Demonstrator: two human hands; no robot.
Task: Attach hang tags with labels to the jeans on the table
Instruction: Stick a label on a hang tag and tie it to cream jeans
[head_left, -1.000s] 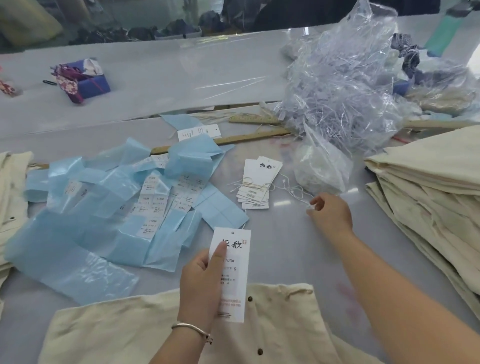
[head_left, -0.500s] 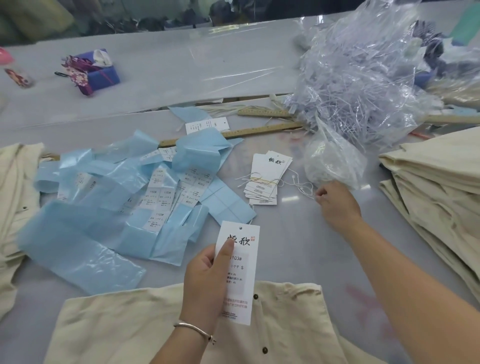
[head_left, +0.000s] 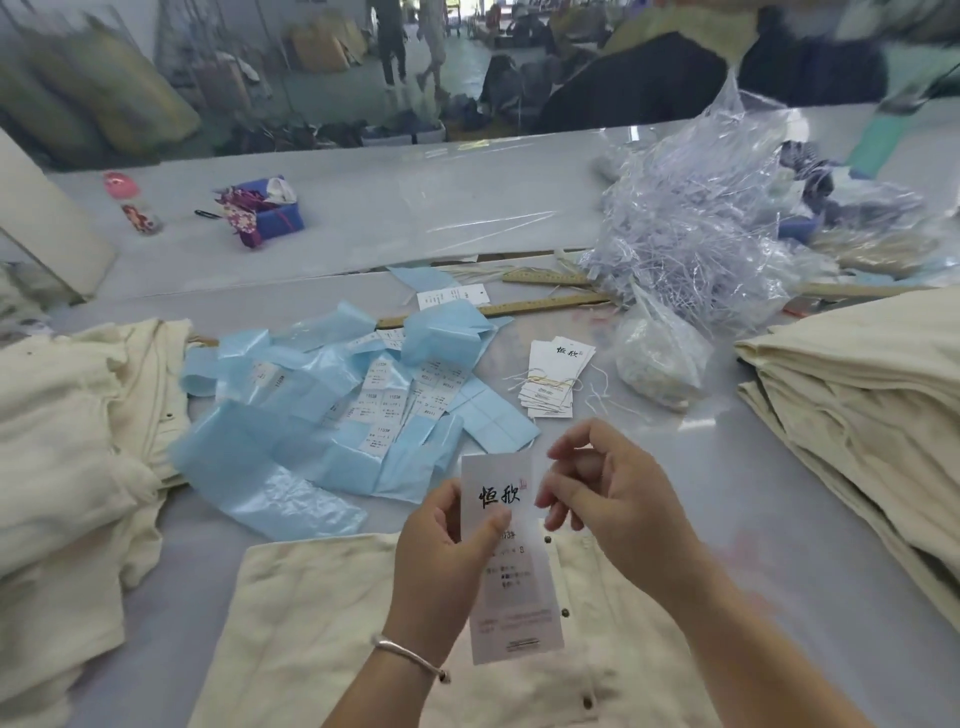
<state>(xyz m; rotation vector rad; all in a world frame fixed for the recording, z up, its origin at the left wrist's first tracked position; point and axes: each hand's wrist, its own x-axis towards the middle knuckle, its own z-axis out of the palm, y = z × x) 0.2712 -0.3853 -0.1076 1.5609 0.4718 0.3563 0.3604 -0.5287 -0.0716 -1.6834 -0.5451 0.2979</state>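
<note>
A: Where is the tag?

B: Lower centre: the left hand (head_left: 441, 561) pinches the white printed paper hang tag (head_left: 511, 566) over the cream button-fly jeans (head_left: 311, 623). The right hand (head_left: 608, 493) has its fingers curled beside the tag's top; whether they hold a string I cannot tell.

A: The risk?

B: Probably a thin string slipping out, or missing the tag's hole.

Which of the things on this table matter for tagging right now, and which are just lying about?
In the job:
hang tag, held by the left hand
right hand, beside the tag's top
cream jeans under both hands
stack of tags
sticker labels on blue backing

Lying about:
wooden ruler
pink bottle
blue pouch
</note>
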